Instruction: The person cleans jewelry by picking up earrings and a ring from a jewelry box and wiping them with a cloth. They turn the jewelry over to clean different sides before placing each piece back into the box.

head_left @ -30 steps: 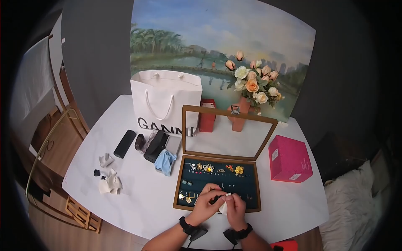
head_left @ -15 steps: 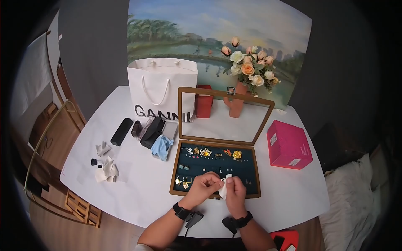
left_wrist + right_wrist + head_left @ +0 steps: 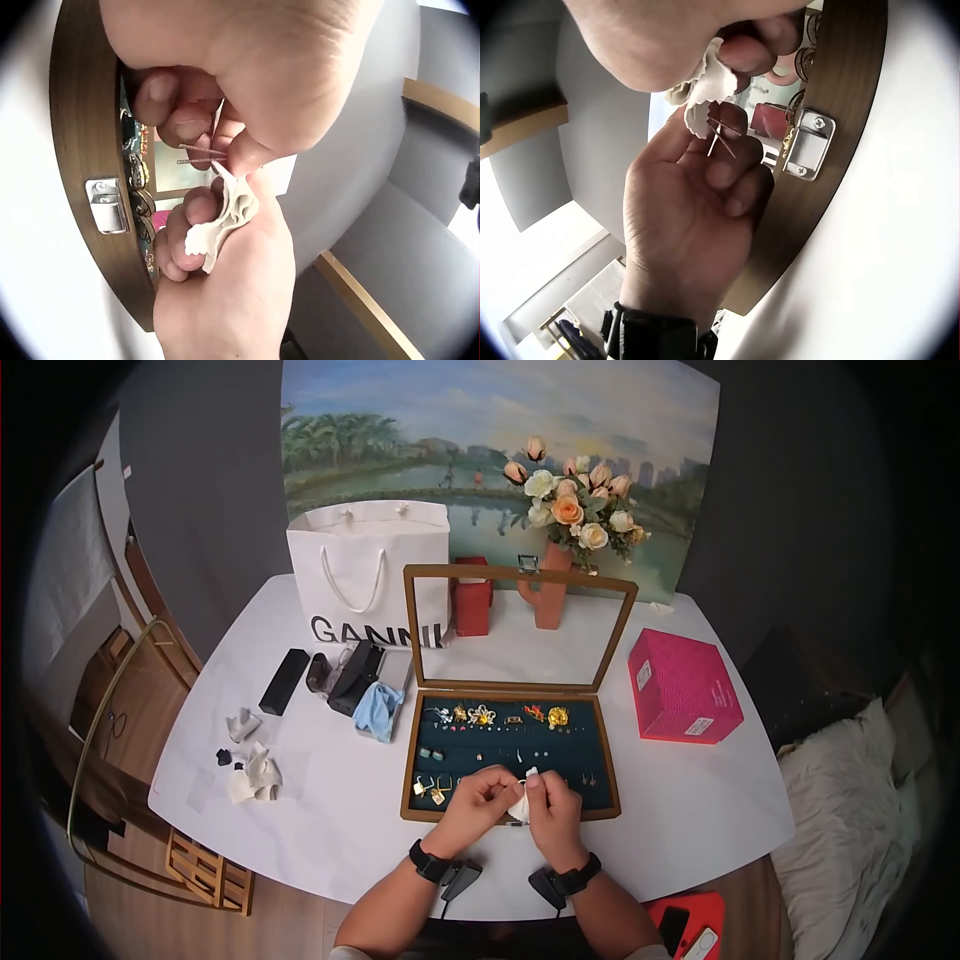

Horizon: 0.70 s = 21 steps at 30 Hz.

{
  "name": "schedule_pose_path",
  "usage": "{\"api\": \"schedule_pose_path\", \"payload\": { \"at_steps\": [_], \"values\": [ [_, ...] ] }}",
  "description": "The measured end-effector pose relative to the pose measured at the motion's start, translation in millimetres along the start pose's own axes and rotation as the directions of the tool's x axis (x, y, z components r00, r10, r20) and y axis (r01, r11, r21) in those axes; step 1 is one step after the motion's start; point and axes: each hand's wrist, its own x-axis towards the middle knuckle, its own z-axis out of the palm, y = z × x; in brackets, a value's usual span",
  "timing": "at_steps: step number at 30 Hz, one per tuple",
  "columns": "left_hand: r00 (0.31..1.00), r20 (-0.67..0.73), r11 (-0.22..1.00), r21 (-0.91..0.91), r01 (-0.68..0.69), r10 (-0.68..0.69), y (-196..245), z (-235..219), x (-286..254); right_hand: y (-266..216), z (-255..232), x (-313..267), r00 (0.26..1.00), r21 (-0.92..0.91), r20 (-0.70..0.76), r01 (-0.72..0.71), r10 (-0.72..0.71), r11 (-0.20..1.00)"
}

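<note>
My left hand (image 3: 480, 805) and right hand (image 3: 553, 810) meet over the front of a wooden jewelry box (image 3: 408, 780) with its glass lid up. The right thumb and fingers pinch a crumpled white cloth (image 3: 225, 221). Against the cloth's tip, the left fingertips pinch a thin piece of jewelry (image 3: 199, 160); two ridged metal strands of it show, the rest lies hidden by fingers and cloth. Inside the box, a dark green lining (image 3: 470, 741) bears rows of earrings, among them a gold flower-like piece (image 3: 558, 716).
Left of the box lie a blue cloth (image 3: 378, 710), a black case (image 3: 358, 678), a long black box (image 3: 285, 681) and crumpled white cloths (image 3: 257, 775). A white paper bag (image 3: 370, 575) stands behind. At right sits a pink box (image 3: 684, 685); a flower vase (image 3: 552, 595) stands at the back.
The head view has shifted, so the table's things appear higher and further left. My left fingers have drawn back a little from the right hand, and the white cloth hangs between them.
</note>
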Motion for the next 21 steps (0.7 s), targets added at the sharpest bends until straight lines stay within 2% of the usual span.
{"api": "schedule_pose_path", "payload": {
  "at_steps": [3,6,9,12,15,18,21],
  "values": [
    [0.995,-0.099,0.988,-0.151,-0.041,0.026,1.9,5.1,2.5,-4.4,0.5,-1.1,0.999,0.035,0.03,-0.032,0.031,0.999],
    [0.997,-0.078,0.987,-0.157,-0.041,0.03,-2.9,4.5,3.4,-4.8,-0.3,-1.6,0.997,0.077,0.053,-0.057,0.053,0.995],
    [0.998,0.047,0.996,-0.083,0.036,-0.032,0.2,-2.3,1.8,-5.6,-5.3,2.0,0.996,0.098,0.078,-0.055,0.047,0.994],
    [0.988,0.149,0.999,-0.019,0.033,-0.03,6.5,-4.2,-0.2,-4.5,-8.9,4.0,0.992,0.095,0.112,-0.065,0.054,0.993],
    [0.986,0.163,0.999,-0.014,0.036,-0.033,10.7,-4.5,-0.9,-8.2,-10.4,4.4,0.988,0.113,0.14,-0.081,0.064,0.99],
    [0.992,0.105,0.998,-0.012,0.067,-0.066,11.5,-6.0,-1.2,-9.3,-11.9,5.2,0.983,0.128,0.163,-0.108,0.087,0.986],
    [0.997,0.059,0.994,-0.098,0.046,-0.04,9.6,-3.5,-0.3,-6.3,-12.4,4.5,0.979,0.147,0.176,-0.127,0.101,0.981]
  ]
}}
